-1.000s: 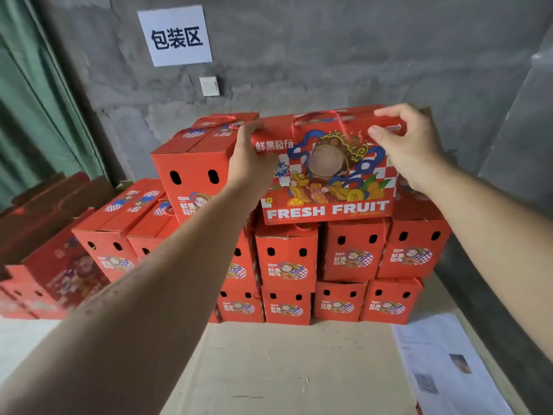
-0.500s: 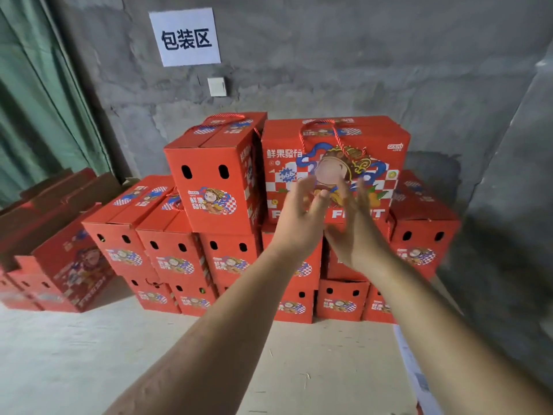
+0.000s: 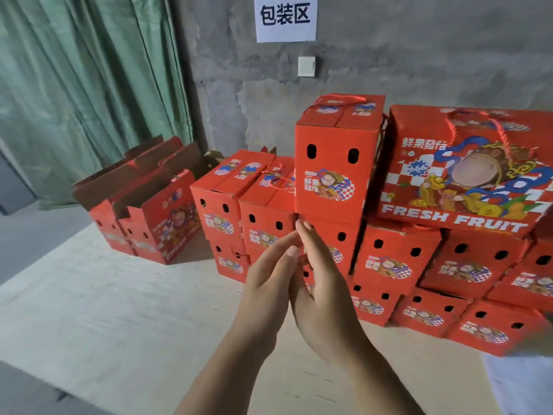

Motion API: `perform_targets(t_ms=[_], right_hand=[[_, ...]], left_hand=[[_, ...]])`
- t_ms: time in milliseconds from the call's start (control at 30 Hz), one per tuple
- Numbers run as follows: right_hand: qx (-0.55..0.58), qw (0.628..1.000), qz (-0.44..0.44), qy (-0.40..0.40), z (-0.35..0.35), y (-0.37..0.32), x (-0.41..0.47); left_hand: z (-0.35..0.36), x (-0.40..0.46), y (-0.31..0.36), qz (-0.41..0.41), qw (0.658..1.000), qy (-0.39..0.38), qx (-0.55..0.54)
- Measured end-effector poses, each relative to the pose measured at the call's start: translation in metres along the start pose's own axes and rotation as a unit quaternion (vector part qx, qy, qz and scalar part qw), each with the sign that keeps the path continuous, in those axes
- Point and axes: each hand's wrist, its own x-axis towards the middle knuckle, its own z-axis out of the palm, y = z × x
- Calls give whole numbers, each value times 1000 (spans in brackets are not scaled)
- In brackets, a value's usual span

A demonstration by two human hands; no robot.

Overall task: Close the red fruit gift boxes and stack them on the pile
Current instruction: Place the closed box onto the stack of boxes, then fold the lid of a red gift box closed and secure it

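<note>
Hands empty, left (image 3: 269,283) and right (image 3: 323,295) flat palm to palm before the pile (image 3: 398,265) at the platform's (image 3: 119,310) far edge; open boxes (image 3: 143,223) at its far-left; likely light, stiff card, best taken by both side walls.

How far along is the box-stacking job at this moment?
Done: many closed boxes sit on the pile, with a FRESH FRUIT box on top. In hand: nothing; the left hand and right hand are empty, held together. Left: the open boxes by the green curtain need closing and stacking.
</note>
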Motion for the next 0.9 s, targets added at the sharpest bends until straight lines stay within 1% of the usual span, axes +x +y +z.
perform_targets(t_ms=[100, 200, 333, 400, 467, 600, 767, 833, 900], right_hand=[[52, 998, 12, -24, 66, -13, 7], [62, 996, 28, -49, 140, -19, 25], [103, 989, 69, -78, 243, -28, 54], [115, 983, 100, -100, 288, -34, 66], [118, 981, 113, -101, 328, -36, 78], [111, 975, 164, -104, 388, -26, 89], [93, 967, 205, -119, 425, -11, 115], [116, 961, 214, -129, 443, -7, 128], [93, 967, 200, -128, 462, 2, 142]], left_hand=[[-75, -3, -2, -1, 1000, 26, -1], [-153, 0, -8, -19, 999, 35, -4], [-259, 13, -10, -46, 998, 43, 11], [-304, 19, -11, -68, 996, 57, 14], [-342, 31, -14, -83, 994, 61, 23], [-391, 53, -34, -140, 988, 64, 30], [-417, 83, -50, -169, 982, 84, 28], [-429, 98, -56, -173, 981, 83, 33], [-442, 113, -67, -185, 978, 87, 37]])
